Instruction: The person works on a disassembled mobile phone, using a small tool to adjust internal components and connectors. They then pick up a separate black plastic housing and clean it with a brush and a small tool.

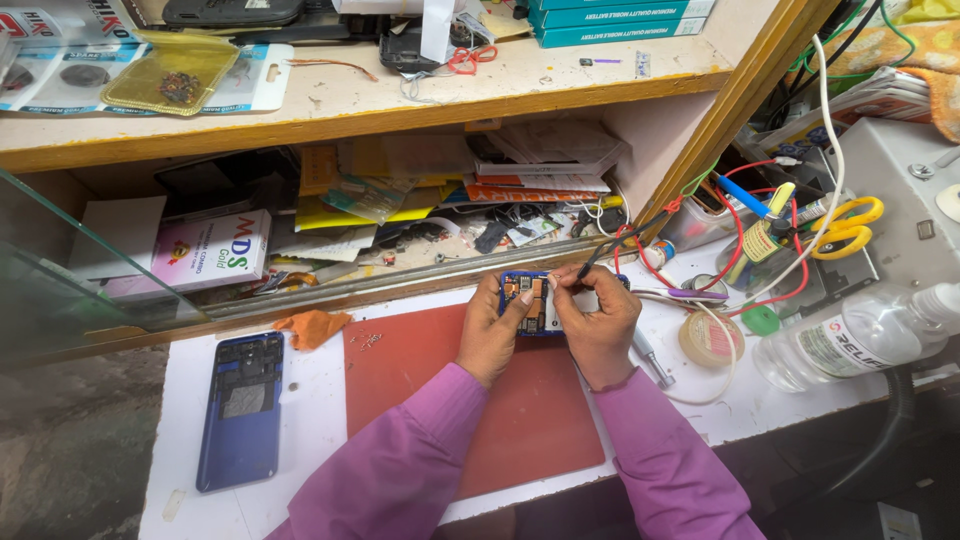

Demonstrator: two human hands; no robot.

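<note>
My left hand (492, 335) clamps the opened blue phone (532, 305) by its left edge at the red mat's (440, 380) 12 o'clock rim, presumably to steady it while my right hand (600, 325), fingers pinched narrow, holds a thin dark tool (615, 245) to the board. The blue back cover (240, 410) lies at 9 o'clock on the white worktop (310, 400), apart. A pink-and-white box (205, 250) sits at 10 o'clock under the shelf, teal boxes (620, 20) at 12, a clear labelled bottle (860, 335) at 3.
</note>
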